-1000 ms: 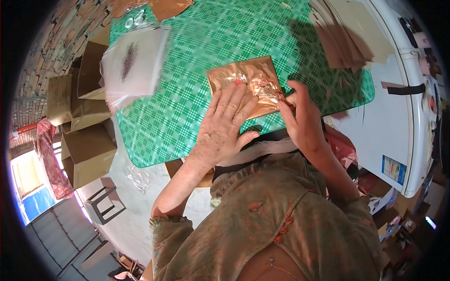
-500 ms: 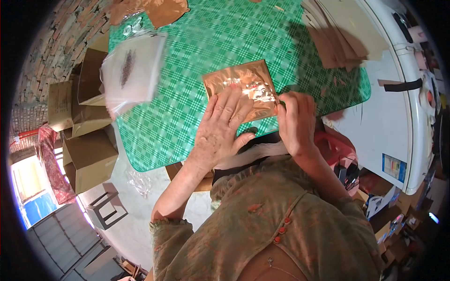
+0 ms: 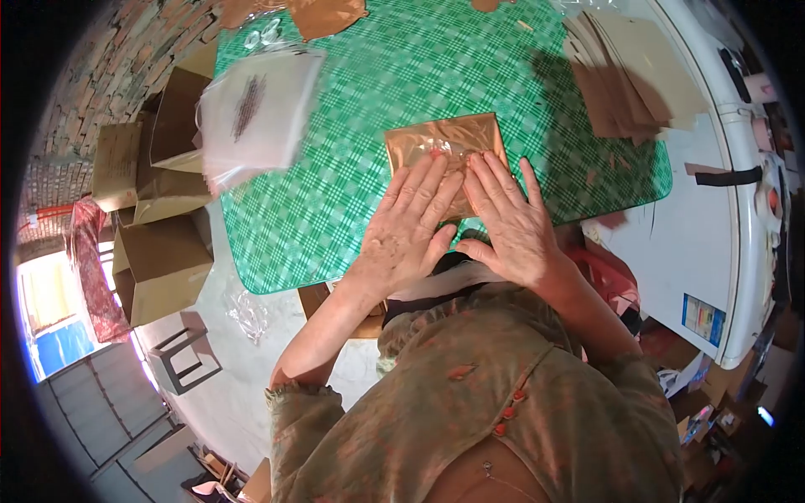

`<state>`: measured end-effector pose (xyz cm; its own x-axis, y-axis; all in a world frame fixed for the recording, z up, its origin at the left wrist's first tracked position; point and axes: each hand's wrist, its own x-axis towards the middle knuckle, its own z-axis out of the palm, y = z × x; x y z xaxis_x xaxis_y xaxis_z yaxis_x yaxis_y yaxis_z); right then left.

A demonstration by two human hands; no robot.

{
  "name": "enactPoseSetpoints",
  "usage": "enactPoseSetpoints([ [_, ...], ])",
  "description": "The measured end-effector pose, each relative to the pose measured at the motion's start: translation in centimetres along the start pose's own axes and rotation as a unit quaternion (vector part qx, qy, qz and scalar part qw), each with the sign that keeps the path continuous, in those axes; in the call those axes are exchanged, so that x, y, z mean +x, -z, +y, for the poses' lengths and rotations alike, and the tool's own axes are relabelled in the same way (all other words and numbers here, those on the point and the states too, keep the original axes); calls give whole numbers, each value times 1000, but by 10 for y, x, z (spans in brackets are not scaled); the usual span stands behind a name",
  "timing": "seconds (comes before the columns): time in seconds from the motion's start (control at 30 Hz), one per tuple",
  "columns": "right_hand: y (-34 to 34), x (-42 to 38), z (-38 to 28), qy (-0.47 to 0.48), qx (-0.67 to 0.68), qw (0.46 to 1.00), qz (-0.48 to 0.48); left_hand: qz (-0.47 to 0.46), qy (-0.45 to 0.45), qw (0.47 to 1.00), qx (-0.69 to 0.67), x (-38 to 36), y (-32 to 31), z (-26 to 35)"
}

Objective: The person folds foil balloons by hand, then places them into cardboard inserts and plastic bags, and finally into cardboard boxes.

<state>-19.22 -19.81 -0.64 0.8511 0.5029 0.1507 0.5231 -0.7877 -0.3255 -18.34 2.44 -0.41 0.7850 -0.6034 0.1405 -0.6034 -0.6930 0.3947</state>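
Observation:
A flat, square brown piece in shiny clear plastic wrap (image 3: 436, 134) lies on the green checked tablecloth (image 3: 352, 109) close to the table's front edge. My left hand (image 3: 402, 222) rests flat on its lower left part, fingers stretched out. My right hand (image 3: 516, 222) lies flat on the lower right part, fingers spread, with the little finger reaching past the right edge. The two thumbs point toward each other below the piece. Both palms cover much of its lower half, so that part is hidden.
A stack of clear plastic bags (image 3: 260, 117) lies at the table's left. Brown cardboard sheets (image 3: 625, 80) are piled at the back right, beside a white refrigerator (image 3: 683, 243). Open cardboard boxes (image 3: 163, 260) stand left of the table, and a grey stool frame (image 3: 184, 356) is on the floor.
My right hand has gone from pinching at the wrapped piece's right corner to lying flat on it. My left hand stays flat on the piece. The whole view has shifted slightly.

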Motion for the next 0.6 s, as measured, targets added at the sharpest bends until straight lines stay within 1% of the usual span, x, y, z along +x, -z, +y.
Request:
enactPoseSetpoints([
  [0.1,-2,-2,0,5,-8,1000,3,36,10,997,-60,-1,9,-3],
  [0.2,-2,-2,0,16,-12,1000,10,105,64,989,-83,-4,21,-15],
  [0.23,-1,-2,0,12,-12,1000,6,116,94,983,-104,-5,24,-20],
  [0.33,-3,-1,-1,17,-30,999,3,110,152,973,-135,-5,43,-35],
  [0.43,-4,-2,-1,24,-41,999,12,102,203,953,-202,-1,43,-59],
  [0.53,-5,-3,1,28,-51,998,14,122,204,949,-208,10,47,-62],
  [0.6,-6,-3,0,28,-53,998,11,122,127,981,-78,15,46,-57],
])
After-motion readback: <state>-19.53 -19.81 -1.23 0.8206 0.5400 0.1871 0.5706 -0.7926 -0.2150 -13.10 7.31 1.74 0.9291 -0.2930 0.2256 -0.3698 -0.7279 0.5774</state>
